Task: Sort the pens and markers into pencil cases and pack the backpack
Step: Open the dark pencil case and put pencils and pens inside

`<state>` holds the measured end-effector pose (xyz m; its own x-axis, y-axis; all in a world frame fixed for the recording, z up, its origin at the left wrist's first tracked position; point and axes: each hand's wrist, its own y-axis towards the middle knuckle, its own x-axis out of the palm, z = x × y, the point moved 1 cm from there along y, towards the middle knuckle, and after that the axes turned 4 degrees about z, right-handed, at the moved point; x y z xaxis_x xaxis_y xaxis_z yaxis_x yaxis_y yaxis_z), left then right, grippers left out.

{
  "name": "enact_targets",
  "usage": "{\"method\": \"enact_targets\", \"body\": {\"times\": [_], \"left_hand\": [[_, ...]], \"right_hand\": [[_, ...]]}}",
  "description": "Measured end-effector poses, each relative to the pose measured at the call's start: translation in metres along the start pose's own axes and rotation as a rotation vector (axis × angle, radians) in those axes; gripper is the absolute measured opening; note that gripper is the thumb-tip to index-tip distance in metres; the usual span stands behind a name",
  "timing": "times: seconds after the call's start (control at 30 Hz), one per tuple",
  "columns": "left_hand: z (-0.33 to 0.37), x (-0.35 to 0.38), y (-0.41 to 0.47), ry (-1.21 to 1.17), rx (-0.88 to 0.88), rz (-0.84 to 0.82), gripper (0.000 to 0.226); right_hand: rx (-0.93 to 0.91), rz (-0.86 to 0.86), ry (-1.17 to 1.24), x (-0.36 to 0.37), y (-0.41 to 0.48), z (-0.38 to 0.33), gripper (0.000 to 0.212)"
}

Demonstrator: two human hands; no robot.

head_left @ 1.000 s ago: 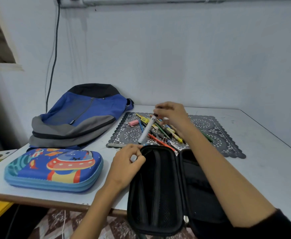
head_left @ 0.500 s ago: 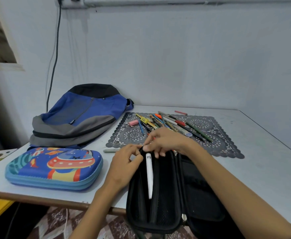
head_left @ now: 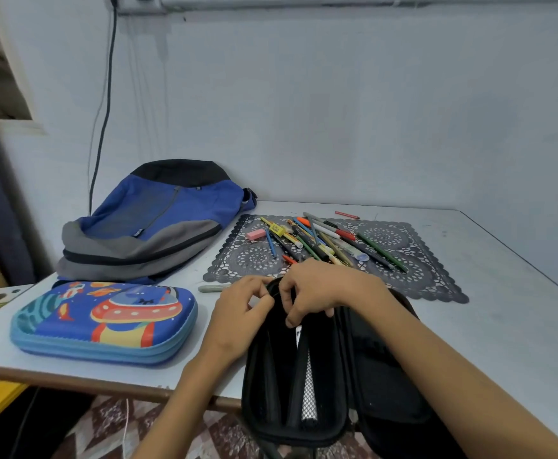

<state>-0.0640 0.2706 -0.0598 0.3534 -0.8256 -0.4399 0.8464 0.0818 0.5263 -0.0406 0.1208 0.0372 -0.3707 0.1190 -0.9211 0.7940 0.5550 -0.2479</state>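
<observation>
Though the backpack label point(head_left: 137, 232) is illegible, left hand point(head_left: 237, 314) and right hand point(head_left: 324, 289) pinch the black case point(head_left: 267, 376).

Grey lace-pattern placemat point(head_left: 420, 279) lying flat on white rectangular table point(head_left: 502, 326); pink rectangular eraser point(head_left: 255, 234) sitting on placemat; black cable point(head_left: 106, 104) hanging down pale blue wall point(head_left: 337, 111).

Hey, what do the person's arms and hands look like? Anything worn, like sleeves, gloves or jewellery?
The left forearm and right forearm are bare, and no sleeve is in view. The left hand and right hand are bare too: no gloves, and no watch, bracelet or ring that I can make out.
</observation>
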Motion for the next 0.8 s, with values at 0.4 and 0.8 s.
{"method": "enact_targets", "body": {"times": [0.4, 0.8], "left_hand": [[0.004, -0.002, 0.000, 0.014, 0.079, -0.134, 0.020], [0.006, 0.001, 0.002, 0.073, 0.124, -0.294, 0.029]], "right_hand": [[0.083, 0.078, 0.185, 0.000, -0.002, -0.003, 0.013], [0.043, 0.226, 0.559, 0.002, -0.002, 0.010, 0.023]]}}
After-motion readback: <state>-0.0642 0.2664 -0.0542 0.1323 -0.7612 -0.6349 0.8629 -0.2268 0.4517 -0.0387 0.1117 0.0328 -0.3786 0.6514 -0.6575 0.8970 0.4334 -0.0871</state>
